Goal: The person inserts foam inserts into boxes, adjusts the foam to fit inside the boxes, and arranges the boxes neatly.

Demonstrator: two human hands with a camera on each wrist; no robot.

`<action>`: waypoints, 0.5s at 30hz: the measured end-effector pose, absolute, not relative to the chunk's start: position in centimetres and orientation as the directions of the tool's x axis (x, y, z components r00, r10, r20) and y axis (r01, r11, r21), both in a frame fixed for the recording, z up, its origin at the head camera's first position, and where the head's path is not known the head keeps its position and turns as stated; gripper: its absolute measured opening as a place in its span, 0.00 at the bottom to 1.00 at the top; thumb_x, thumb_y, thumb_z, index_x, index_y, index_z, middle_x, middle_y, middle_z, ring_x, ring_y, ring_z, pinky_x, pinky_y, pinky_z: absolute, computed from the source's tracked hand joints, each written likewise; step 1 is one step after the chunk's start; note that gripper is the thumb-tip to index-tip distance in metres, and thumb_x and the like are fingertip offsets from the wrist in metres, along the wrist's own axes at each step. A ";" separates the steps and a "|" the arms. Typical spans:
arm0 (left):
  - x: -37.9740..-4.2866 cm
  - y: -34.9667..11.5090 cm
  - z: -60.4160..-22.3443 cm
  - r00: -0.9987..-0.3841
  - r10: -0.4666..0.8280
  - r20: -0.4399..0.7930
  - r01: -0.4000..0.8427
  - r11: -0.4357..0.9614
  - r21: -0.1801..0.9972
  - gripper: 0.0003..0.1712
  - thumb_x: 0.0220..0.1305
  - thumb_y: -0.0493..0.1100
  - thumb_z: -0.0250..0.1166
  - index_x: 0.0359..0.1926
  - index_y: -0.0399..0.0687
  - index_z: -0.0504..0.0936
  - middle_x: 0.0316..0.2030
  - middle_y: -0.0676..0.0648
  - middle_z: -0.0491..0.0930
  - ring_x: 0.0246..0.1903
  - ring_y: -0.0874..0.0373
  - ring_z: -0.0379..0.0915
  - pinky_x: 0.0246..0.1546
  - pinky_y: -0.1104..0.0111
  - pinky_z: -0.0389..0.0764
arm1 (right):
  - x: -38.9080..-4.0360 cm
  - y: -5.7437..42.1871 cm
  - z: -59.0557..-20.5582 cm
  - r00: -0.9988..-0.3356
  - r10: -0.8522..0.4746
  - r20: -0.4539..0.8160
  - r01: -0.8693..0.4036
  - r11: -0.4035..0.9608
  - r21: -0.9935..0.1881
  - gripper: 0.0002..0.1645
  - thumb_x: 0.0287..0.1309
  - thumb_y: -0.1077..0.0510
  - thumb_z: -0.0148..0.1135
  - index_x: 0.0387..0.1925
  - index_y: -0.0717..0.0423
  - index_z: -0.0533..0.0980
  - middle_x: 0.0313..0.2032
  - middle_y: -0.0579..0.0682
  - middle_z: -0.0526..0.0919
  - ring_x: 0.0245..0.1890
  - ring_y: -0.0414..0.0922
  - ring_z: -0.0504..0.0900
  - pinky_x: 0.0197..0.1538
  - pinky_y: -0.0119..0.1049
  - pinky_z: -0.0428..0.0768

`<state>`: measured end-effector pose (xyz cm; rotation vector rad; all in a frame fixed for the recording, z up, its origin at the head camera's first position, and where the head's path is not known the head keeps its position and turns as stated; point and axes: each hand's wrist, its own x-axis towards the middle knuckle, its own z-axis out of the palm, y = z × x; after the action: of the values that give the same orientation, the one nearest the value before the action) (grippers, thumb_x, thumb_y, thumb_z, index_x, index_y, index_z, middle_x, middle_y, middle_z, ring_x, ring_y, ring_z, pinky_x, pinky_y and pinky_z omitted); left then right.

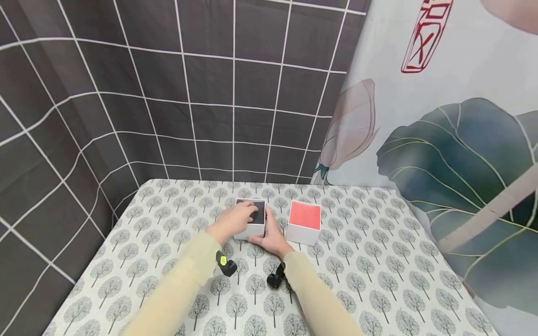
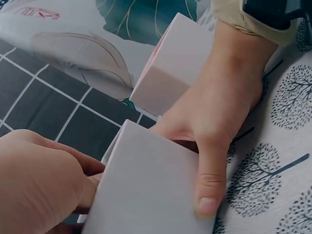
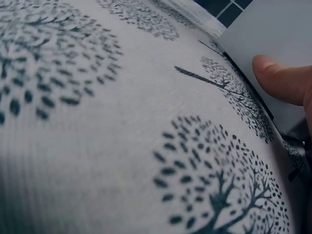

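Note:
A white square box (image 1: 251, 230) with a black inside or top surface (image 1: 259, 211) stands on the table between both hands. My right hand (image 1: 274, 237) grips it from the right side, thumb laid across the front face, as the left wrist view shows on the box's pale wall (image 2: 146, 190). The right wrist view has that thumb (image 3: 280, 78) against the box too. Over the left edge reaches my left hand (image 1: 235, 219), its fingers spread on the black area. From the left wrist, those fingertips are hidden behind the box wall.
A second white box (image 1: 302, 234) with a red top surface (image 1: 304, 214) stands just right of my right hand. The table wears a tree-print cloth (image 1: 378, 280). Behind it hangs a dark grid curtain (image 1: 210, 116), with a lotus-print cloth (image 1: 458, 154) at the right.

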<state>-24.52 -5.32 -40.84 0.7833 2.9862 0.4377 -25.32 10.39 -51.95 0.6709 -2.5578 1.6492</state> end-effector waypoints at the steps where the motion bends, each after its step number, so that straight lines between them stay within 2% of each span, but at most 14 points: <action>1: -24.6 -5.3 -41.1 -0.875 0.481 0.057 0.477 0.837 0.269 0.23 0.60 0.38 0.61 0.58 0.44 0.74 0.60 0.41 0.68 0.56 0.47 0.68 0.51 0.55 0.74 | -25.4 10.4 -51.9 -0.903 -0.345 0.258 -0.380 0.355 -0.854 0.70 0.34 0.53 0.77 0.72 0.37 0.39 0.64 0.49 0.61 0.56 0.47 0.68 0.61 0.50 0.64; 6: -24.7 -5.7 -42.1 -0.871 0.465 0.157 0.491 0.830 0.266 0.22 0.63 0.41 0.58 0.59 0.45 0.73 0.64 0.43 0.64 0.61 0.47 0.61 0.53 0.52 0.72 | -25.4 10.4 -51.6 -0.889 -0.357 0.286 -0.420 0.389 -0.820 0.69 0.37 0.54 0.76 0.71 0.39 0.38 0.64 0.53 0.60 0.57 0.49 0.66 0.62 0.51 0.63; 9: -24.3 -6.3 -42.7 -0.864 0.441 0.242 0.500 0.811 0.305 0.22 0.64 0.43 0.58 0.59 0.42 0.73 0.65 0.41 0.61 0.63 0.44 0.58 0.57 0.51 0.67 | -24.9 10.4 -51.3 -0.902 -0.348 0.254 -0.397 0.441 -0.805 0.71 0.38 0.55 0.75 0.72 0.42 0.34 0.68 0.55 0.54 0.62 0.52 0.61 0.64 0.52 0.59; 12: -23.5 -7.1 -43.3 -0.865 0.404 0.298 0.490 0.810 0.323 0.25 0.65 0.47 0.57 0.60 0.41 0.71 0.66 0.39 0.57 0.65 0.43 0.53 0.58 0.49 0.65 | -23.9 10.6 -50.8 -0.921 -0.337 0.194 -0.354 0.520 -0.777 0.71 0.41 0.54 0.74 0.72 0.45 0.31 0.71 0.57 0.44 0.67 0.54 0.52 0.65 0.54 0.55; 15: -22.3 -7.8 -43.7 -0.878 0.364 0.311 0.462 0.816 0.348 0.30 0.65 0.52 0.56 0.64 0.43 0.67 0.69 0.39 0.49 0.68 0.44 0.44 0.53 0.47 0.70 | -22.8 11.3 -50.0 -0.926 -0.343 0.159 -0.339 0.571 -0.747 0.67 0.45 0.51 0.71 0.72 0.49 0.33 0.71 0.60 0.41 0.68 0.57 0.48 0.65 0.56 0.54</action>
<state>-22.33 -7.82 -43.67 0.7411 3.2125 0.7156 -22.75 11.32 -50.02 0.6050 -2.7880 1.3243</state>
